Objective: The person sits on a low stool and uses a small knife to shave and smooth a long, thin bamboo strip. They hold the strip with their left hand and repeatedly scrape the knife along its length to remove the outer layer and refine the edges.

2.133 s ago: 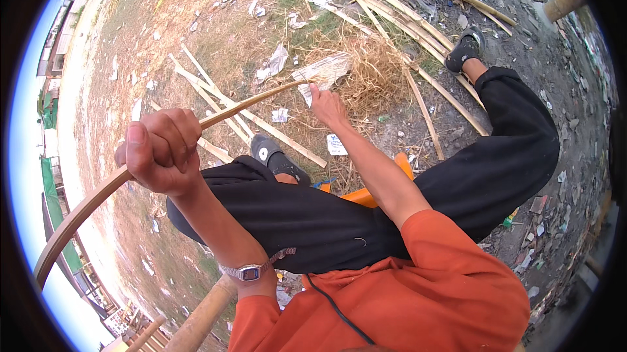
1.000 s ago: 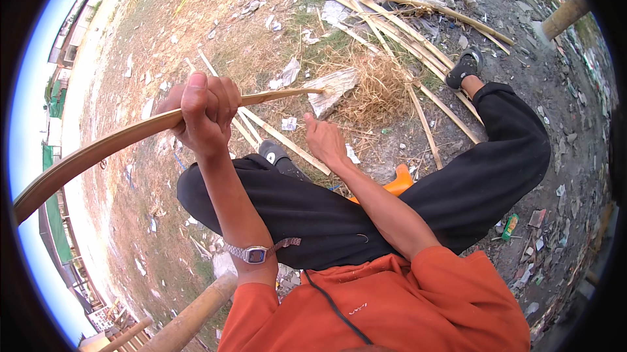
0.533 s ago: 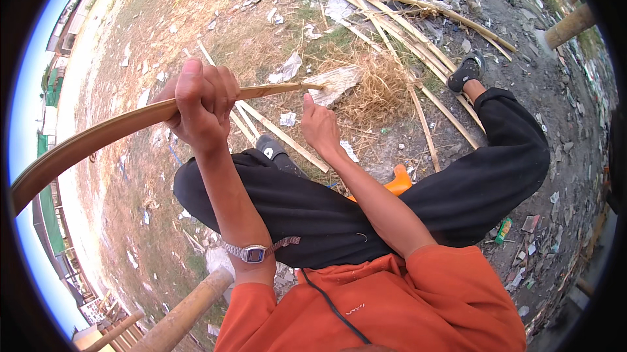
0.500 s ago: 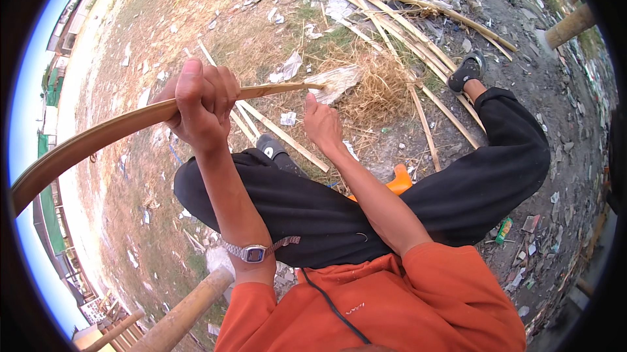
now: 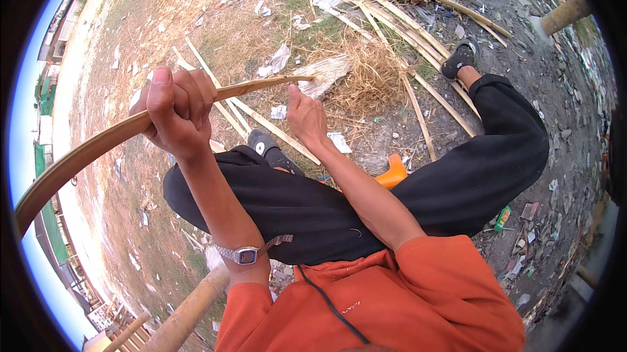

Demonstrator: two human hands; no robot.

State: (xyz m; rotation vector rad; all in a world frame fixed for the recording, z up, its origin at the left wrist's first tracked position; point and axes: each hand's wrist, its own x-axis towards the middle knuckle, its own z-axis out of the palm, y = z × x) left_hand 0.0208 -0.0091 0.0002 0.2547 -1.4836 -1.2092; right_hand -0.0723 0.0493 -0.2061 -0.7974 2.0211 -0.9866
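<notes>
A long, bent bamboo strip (image 5: 85, 153) runs from the left rim of the view toward the middle. My left hand (image 5: 179, 110) is wrapped round it with the thumb up, a metal wristwatch (image 5: 247, 256) on that wrist. Just below the strip's thin far end is my right hand (image 5: 307, 119), fingers curled and thumb raised; whatever is inside them is hidden. Beyond that tip lie a pale, flat, rough piece (image 5: 324, 76) and a heap of curly shavings (image 5: 372, 81).
Several split bamboo strips (image 5: 408, 35) lie on the littered ground ahead, with more strips (image 5: 241, 107) near my left foot. Between my legs shows a curved orange thing (image 5: 393, 172). Round poles stand at far right (image 5: 565, 14) and lower left (image 5: 189, 309).
Both hands have shifted a little to the left, and the bamboo strip with them. The left hand sits slightly lower, its grip kept. The whole view has also shifted slightly.
</notes>
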